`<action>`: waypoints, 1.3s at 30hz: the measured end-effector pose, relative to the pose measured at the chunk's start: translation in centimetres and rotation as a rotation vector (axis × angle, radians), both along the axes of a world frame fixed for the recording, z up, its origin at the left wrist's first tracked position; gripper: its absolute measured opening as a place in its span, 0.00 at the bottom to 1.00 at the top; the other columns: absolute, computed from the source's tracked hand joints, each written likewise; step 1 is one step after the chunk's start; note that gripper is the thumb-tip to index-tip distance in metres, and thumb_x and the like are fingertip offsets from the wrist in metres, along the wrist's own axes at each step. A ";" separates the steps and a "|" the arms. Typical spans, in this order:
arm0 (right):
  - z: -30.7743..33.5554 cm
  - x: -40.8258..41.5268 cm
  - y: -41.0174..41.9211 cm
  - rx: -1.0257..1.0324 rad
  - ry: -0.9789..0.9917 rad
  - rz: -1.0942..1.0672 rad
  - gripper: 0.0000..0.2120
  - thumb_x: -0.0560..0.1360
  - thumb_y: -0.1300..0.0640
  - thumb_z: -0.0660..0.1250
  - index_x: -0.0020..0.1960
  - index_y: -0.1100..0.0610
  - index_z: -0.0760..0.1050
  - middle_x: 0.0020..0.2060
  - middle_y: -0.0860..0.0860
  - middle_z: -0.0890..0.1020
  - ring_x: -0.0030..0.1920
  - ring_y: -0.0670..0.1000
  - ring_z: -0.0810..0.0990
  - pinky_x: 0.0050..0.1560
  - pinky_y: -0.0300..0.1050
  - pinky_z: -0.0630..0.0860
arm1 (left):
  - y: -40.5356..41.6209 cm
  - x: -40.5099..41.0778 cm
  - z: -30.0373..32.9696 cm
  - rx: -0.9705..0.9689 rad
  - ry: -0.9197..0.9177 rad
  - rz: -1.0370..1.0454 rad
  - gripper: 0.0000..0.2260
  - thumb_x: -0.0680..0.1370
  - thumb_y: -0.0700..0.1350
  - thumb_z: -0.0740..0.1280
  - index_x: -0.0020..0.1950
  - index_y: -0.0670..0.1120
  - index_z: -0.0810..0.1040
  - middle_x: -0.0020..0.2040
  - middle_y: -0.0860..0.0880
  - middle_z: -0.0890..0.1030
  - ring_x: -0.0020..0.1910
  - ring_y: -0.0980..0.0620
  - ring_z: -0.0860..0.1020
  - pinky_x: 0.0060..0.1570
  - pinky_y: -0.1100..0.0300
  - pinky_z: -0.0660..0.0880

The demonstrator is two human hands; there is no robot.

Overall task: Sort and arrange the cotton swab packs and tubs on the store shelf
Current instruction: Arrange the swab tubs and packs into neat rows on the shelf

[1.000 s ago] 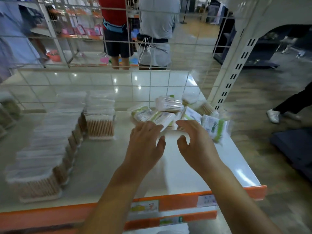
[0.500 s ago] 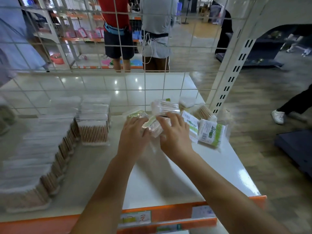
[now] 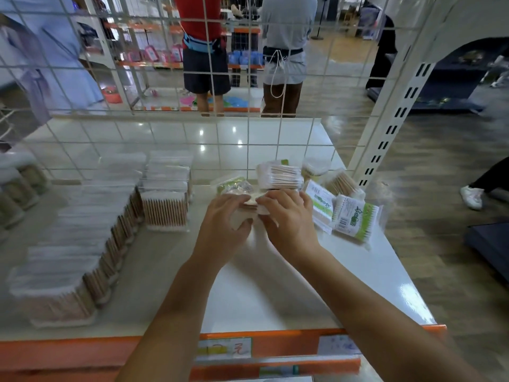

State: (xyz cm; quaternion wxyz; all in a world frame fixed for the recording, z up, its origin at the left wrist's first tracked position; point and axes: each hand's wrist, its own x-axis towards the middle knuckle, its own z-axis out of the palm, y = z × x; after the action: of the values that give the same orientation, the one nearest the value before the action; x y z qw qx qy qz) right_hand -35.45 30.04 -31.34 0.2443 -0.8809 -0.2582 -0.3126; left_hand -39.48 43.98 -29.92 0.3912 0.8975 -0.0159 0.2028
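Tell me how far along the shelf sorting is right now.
Partly done. The clear tubs on the left already stand in neat rows, with a stack behind them. In hand: the left hand and right hand together have a grip on one swab pack. Left: the loose heap at the back right, including the green-labelled packs and a clear pack lying askew.

Store shelf (image 3: 275, 299): open front, blocked back.
Wire grid (image 3: 248, 133) walls the shelf's rear; swab tubs (image 3: 82, 230) fill its left, loose packs (image 3: 330, 199) its back right.
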 end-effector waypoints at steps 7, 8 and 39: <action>4.0 -2.0 -1.3 0.222 0.028 0.149 0.14 0.66 0.60 0.72 0.51 0.61 0.81 0.43 0.54 0.84 0.43 0.54 0.81 0.47 0.45 0.74 | 0.1 -1.5 1.7 0.025 -0.118 -0.067 0.16 0.70 0.39 0.73 0.57 0.43 0.79 0.53 0.50 0.80 0.51 0.57 0.75 0.53 0.72 0.67; 4.6 -2.4 -1.4 0.265 0.063 0.169 0.14 0.67 0.60 0.71 0.52 0.62 0.81 0.44 0.54 0.84 0.44 0.53 0.80 0.47 0.44 0.75 | -0.1 -1.8 2.1 -0.015 -0.107 -0.080 0.13 0.71 0.40 0.72 0.56 0.44 0.80 0.49 0.52 0.81 0.47 0.59 0.76 0.49 0.72 0.69; 6.0 -8.7 -3.8 1.069 1.090 0.382 0.22 0.60 0.60 0.72 0.54 0.53 0.76 0.42 0.54 0.82 0.42 0.51 0.82 0.41 0.41 0.77 | -2.0 -8.1 3.7 -1.038 0.021 -0.128 0.15 0.63 0.36 0.75 0.48 0.44 0.77 0.40 0.50 0.83 0.41 0.52 0.81 0.38 0.59 0.78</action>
State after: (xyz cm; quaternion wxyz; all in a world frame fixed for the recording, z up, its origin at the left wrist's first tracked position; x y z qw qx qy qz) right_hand -44.16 26.23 -25.31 0.7767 -0.6132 -0.0636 0.1290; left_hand -47.55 41.94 -26.23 0.7964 0.5846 0.0358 0.1507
